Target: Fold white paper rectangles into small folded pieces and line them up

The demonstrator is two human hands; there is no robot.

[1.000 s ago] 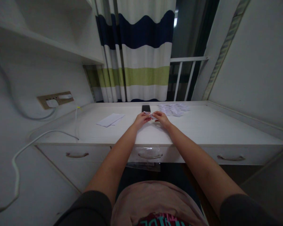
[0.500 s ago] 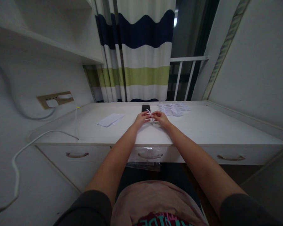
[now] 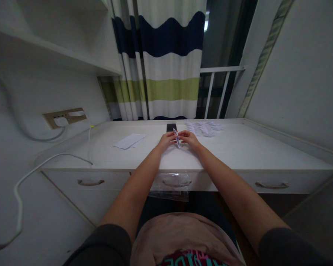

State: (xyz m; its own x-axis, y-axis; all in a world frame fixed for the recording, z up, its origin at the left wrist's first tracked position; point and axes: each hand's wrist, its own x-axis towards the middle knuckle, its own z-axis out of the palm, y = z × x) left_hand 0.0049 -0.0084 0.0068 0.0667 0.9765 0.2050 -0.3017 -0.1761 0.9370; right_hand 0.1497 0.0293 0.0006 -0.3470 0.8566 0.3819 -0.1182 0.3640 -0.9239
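Between my two hands stands a small folded piece of white paper [image 3: 178, 142], held on edge just above the desk. My left hand [image 3: 167, 141] grips it from the left with the fingers bent. From the right, my right hand [image 3: 189, 139] pinches the same paper. Right behind the hands lies a black phone [image 3: 171, 127]. To the right and further back is a cluster of folded white paper pieces [image 3: 204, 129]. Flat sheets of white paper [image 3: 129, 141] lie on the desk to the left.
The white desk [image 3: 255, 147] has drawers along its front, and a clear plastic bag [image 3: 174, 181] hangs over the middle one. A white cable [image 3: 55, 155] crosses the left end. A striped curtain [image 3: 172, 66] hangs behind; white walls close both sides.
The folded paper has turned a little between my fingers and shows more of its face. Both hands stay in nearly the same place.
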